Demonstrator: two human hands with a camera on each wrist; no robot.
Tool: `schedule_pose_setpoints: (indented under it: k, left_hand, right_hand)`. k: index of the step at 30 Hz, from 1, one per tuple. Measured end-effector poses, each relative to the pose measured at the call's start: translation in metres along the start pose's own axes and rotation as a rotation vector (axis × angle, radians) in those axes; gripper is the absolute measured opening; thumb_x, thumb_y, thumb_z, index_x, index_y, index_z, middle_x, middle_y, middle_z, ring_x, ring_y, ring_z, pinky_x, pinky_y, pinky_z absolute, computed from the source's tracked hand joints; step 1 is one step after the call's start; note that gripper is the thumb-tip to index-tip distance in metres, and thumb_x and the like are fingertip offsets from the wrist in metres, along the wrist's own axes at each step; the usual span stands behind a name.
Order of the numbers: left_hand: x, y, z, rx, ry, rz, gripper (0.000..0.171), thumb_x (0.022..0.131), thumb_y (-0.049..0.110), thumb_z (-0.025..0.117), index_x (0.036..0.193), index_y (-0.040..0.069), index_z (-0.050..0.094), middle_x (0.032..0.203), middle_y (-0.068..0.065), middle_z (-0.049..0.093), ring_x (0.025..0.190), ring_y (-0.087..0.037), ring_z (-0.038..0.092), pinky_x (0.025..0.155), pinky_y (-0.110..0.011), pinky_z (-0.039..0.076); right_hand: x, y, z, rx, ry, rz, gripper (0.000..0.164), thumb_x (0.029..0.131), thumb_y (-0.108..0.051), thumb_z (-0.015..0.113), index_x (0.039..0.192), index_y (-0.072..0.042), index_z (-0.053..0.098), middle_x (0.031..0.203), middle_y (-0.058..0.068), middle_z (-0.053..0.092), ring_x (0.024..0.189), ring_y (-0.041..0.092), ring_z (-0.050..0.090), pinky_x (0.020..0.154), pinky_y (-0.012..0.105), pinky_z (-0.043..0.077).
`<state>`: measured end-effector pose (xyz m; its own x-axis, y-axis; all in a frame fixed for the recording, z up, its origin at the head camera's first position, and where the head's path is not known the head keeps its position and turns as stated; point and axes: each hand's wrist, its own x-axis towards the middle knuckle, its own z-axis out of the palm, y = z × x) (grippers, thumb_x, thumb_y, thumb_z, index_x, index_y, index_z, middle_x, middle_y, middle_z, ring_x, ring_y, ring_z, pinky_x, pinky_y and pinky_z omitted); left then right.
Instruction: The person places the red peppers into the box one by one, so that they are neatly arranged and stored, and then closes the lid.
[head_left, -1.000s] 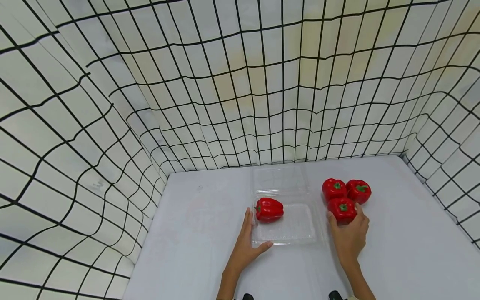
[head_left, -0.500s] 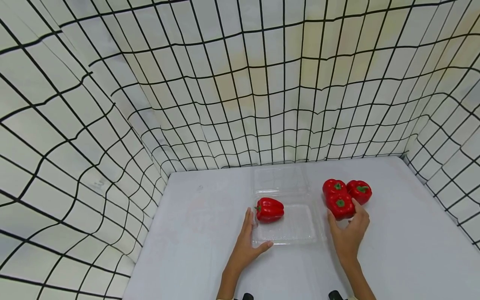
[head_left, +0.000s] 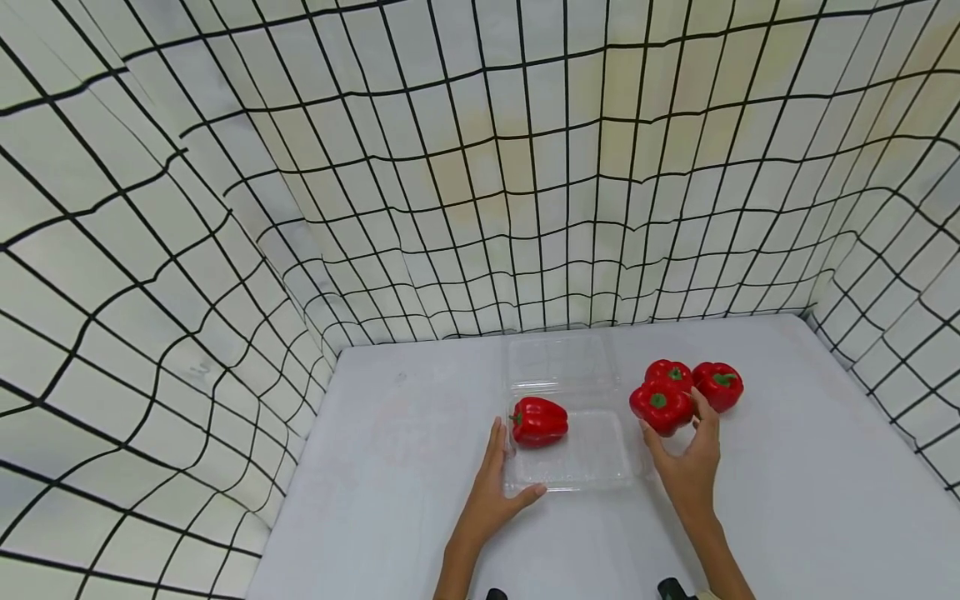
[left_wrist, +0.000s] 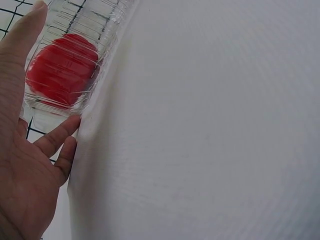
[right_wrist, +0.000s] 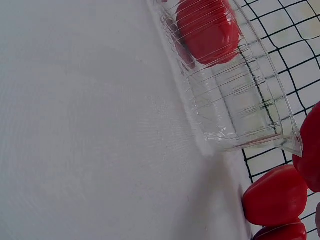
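Red pepper [head_left: 660, 406] is sitting in the R hand [head_left: 692, 467], thumb gripping one side, fingers the other, just R of the clear box [head_left: 592, 458]. From the head cam it's overlapping the back-left pepper [head_left: 670, 372]; the back-right pepper [head_left: 717, 387] is standing right beside that one, stem up. R-wrist view's cropping the held one at the edge, but showing it up near the box's corner.

L hand [head_left: 487, 500] is spreading wide, fingers straight along the box's L side, thumb at the near edge. So the held pepper's staying well apart from it, w/ the box b/w both hands. Inside, a 4th pepper [head_left: 538, 422] is lying on its side, stem pointing L, close to the L fingers. Clear lid [head_left: 558, 362] is lying open toward the back.

All this is resting on a white table [head_left: 390, 433], faint shadows showing. Around it, pale walls [head_left: 465, 171] are rising L, back & R, w/ a wavy black grid [head_left: 592, 200] running across; yellowish patches are showing up on the back.
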<state>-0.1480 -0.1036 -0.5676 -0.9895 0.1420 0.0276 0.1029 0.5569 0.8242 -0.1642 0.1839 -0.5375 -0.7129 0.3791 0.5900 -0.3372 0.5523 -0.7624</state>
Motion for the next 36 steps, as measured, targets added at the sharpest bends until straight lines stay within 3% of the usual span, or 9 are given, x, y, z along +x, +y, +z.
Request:
schedule_pose_setpoints:
  k: [5,11,15,21,25,29,36]
  left_hand:
    - [0.000,-0.001,0.001,-0.006,-0.001,0.002,0.109,0.076,0.055,0.076,0.158,0.032,0.007,0.165,0.014,0.003,0.153,-0.022,0.014,0.113,-0.054,0.034]
    - [0.001,-0.001,0.001,-0.008,0.001,0.002,0.110,0.075,0.054,0.076,0.158,0.032,0.007,0.164,0.014,0.003,0.153,-0.022,0.014,0.113,-0.055,0.034]
    - [0.002,-0.002,0.002,-0.002,-0.003,-0.002,0.110,0.075,0.055,0.076,0.158,0.032,0.007,0.164,0.015,0.003,0.153,-0.022,0.013,0.113,-0.054,0.034]
    - [0.002,-0.002,0.003,0.005,0.001,-0.008,0.110,0.074,0.057,0.075,0.158,0.033,0.007,0.165,0.014,0.003,0.153,-0.023,0.014,0.112,-0.056,0.034]
    - [0.002,-0.002,0.002,-0.001,0.003,-0.001,0.110,0.075,0.057,0.075,0.158,0.033,0.007,0.164,0.015,0.003,0.153,-0.023,0.014,0.112,-0.056,0.033]
    - [0.002,-0.003,0.002,0.005,0.005,-0.002,0.110,0.075,0.057,0.075,0.158,0.032,0.007,0.165,0.014,0.003,0.153,-0.023,0.015,0.111,-0.056,0.035]
    - [0.002,-0.004,0.002,0.000,0.007,-0.003,0.111,0.074,0.057,0.075,0.158,0.030,0.008,0.165,0.014,0.004,0.152,-0.023,0.015,0.112,-0.057,0.034]
  right_hand:
    - [0.002,0.002,0.004,0.020,-0.039,-0.050,0.089,0.063,0.001,0.086,0.141,-0.002,0.044,0.138,0.017,0.052,0.127,-0.003,0.040,0.100,0.005,0.036]
    - [0.009,0.001,0.009,0.030,-0.136,-0.137,0.091,0.062,0.001,0.087,0.142,-0.004,0.044,0.134,0.020,0.048,0.128,0.003,0.038,0.099,0.003,0.037]
    - [0.012,0.001,0.013,0.025,-0.214,-0.122,0.093,0.062,0.001,0.087,0.144,-0.006,0.044,0.133,0.018,0.047,0.128,0.005,0.038,0.096,0.001,0.036]
    - [0.015,0.001,0.020,0.032,-0.303,-0.096,0.092,0.064,-0.002,0.088,0.143,-0.006,0.043,0.137,0.013,0.051,0.125,0.019,0.047,0.097,0.003,0.038]
    - [0.018,0.001,0.025,-0.008,-0.338,-0.132,0.086,0.064,-0.005,0.090,0.139,-0.006,0.048,0.134,0.013,0.056,0.123,0.025,0.050,0.097,0.029,0.054]
    - [0.021,-0.001,0.029,-0.099,-0.386,-0.181,0.081,0.064,-0.011,0.091,0.135,-0.006,0.052,0.131,0.015,0.059,0.121,0.032,0.050,0.089,0.059,0.054]
    - [0.023,-0.006,0.033,-0.264,-0.473,-0.205,0.080,0.065,-0.021,0.091,0.135,-0.010,0.054,0.130,0.018,0.055,0.121,0.037,0.048,0.089,0.067,0.048]
